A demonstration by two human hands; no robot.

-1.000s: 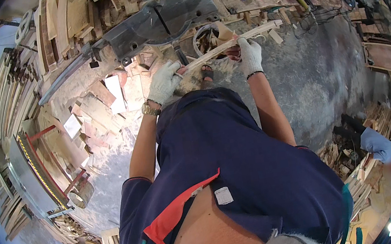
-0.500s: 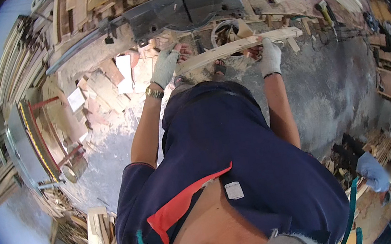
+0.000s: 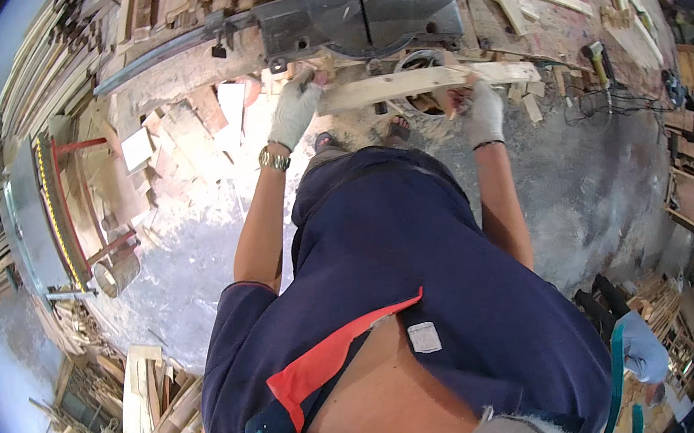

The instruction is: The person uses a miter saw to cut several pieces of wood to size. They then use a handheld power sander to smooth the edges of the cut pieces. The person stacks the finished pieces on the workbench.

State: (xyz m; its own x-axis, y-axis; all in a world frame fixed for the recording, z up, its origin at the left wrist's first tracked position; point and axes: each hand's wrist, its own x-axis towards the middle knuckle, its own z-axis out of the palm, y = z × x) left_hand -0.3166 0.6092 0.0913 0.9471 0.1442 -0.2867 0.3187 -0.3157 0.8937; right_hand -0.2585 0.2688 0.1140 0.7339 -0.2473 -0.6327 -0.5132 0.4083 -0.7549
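Observation:
In front of me a pale wooden board lies nearly level across my two hands, above the floor and close to the dark metal saw base. My left hand, in a whitish glove with bare fingertips, is at the board's left end, fingers curled by its far edge; its grip is partly hidden. My right hand, gloved likewise, is closed round the board near its right end. Behind the board a round bin is partly covered. A slot runs through the middle of the saw base.
Wood offcuts litter the floor at left. A red-legged metal frame stands farther left. Stacked planks lie at far left. A hammer-like tool and cables are at right. Another person is at lower right.
The board has turned from slanting up to the right to nearly level, its left end rising in the picture. My view has shifted slightly, with the saw base appearing lower and farther right.

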